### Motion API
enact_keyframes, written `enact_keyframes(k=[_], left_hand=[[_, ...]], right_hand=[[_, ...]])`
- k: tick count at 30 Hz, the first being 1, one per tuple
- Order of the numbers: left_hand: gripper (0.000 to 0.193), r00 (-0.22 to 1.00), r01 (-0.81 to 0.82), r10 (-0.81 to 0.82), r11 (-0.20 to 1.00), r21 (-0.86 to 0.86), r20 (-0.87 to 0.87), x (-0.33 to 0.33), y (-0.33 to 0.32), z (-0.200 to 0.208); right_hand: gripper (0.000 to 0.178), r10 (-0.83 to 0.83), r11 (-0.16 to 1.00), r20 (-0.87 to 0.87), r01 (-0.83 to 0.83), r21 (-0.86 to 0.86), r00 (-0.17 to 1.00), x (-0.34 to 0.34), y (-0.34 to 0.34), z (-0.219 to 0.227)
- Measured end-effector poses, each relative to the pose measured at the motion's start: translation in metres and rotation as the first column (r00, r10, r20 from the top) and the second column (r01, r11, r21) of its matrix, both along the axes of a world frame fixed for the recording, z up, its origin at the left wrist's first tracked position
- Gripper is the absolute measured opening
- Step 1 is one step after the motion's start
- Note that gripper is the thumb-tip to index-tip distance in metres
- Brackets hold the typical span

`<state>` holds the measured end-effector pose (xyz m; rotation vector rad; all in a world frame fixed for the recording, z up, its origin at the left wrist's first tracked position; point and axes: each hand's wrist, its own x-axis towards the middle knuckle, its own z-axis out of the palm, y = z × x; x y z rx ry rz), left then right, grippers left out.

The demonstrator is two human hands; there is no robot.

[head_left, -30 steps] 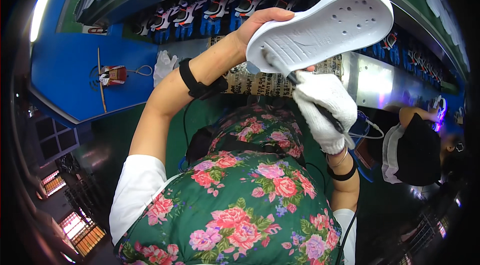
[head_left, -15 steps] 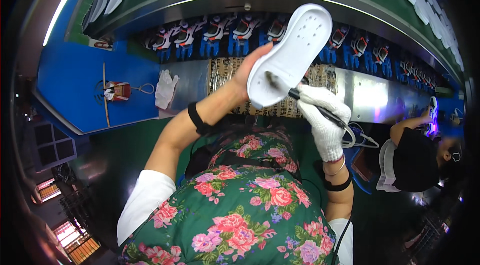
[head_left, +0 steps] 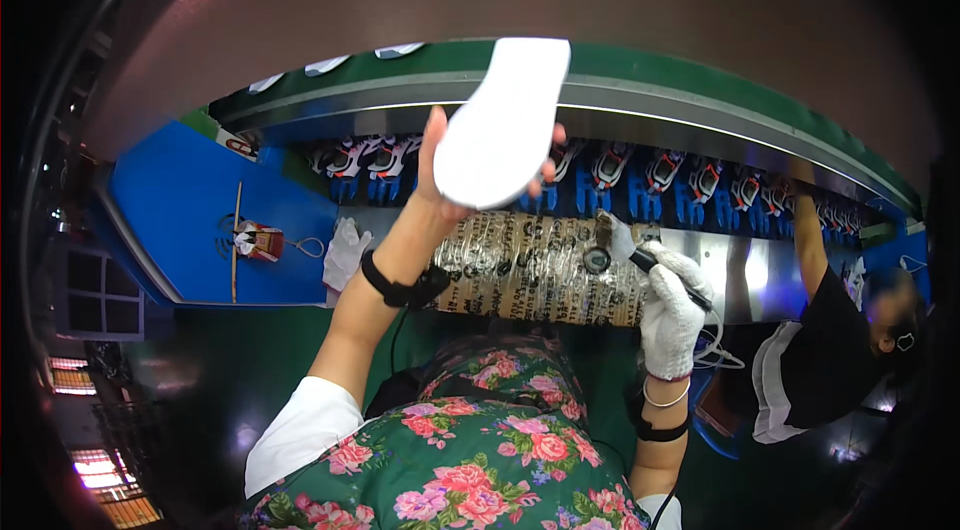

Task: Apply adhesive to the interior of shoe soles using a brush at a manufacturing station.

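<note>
My left hand [head_left: 434,182] is closed around a white shoe sole [head_left: 505,130], thumb at one edge and fingertips showing at the other. The sole is raised over the back of the bench; its surface looks plain and very bright, and a brown overhead panel cuts its far end from sight. In a white knit glove, my right hand [head_left: 670,315] grips a brush [head_left: 643,257] with a black handle, pale bristles and a dark tip. A thin pale tube loops beside that hand. The bristles are above the wrapped bench top, apart from the sole.
Brown printed paper under clear film [head_left: 530,275] covers the bench. Behind it stands a row of shoe uppers on blue lasts [head_left: 612,170]. A green belt [head_left: 640,90] above carries soles. A loose white glove [head_left: 345,255] lies at left. At right a co-worker [head_left: 830,350] reaches toward the uppers.
The brush has come off the sole and moved lower, over the bench. My left hand has turned the sole, so its holed face no longer shows. The view has shifted, and the co-worker's arm now reaches forward.
</note>
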<state>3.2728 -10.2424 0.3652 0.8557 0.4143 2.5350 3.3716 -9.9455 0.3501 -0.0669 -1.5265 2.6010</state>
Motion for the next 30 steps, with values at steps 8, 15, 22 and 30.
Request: enact_keyframes(k=[8, 15, 22, 30], left_hand=[[0.092, 0.710, -0.460, 0.151, 0.839, 0.291, 0.688, -0.087, -0.005, 0.014], [0.070, 0.730, -0.569, 0.598, 0.265, -0.778, -0.330, -0.135, 0.137, 0.031], [0.057, 0.358, -0.795, 0.150, -0.469, -0.385, -0.922, -0.241, 0.165, 0.018], [0.029, 0.337, -0.803, 0.504, -0.288, -0.522, -0.796, -0.121, 0.090, 0.020]], right_hand=[[0.020, 0.061, 0.998, 0.160, -0.061, -0.006, 0.985, 0.009, 0.007, -0.039], [0.021, -0.030, 0.976, 0.261, 0.084, -0.199, 0.965, 0.029, 0.044, -0.060], [0.020, -0.074, 0.975, 0.241, 0.121, -0.185, 0.968, 0.042, 0.059, -0.074], [0.018, -0.009, 0.874, 0.272, 0.139, -0.466, 0.962, 0.041, 0.072, -0.082]])
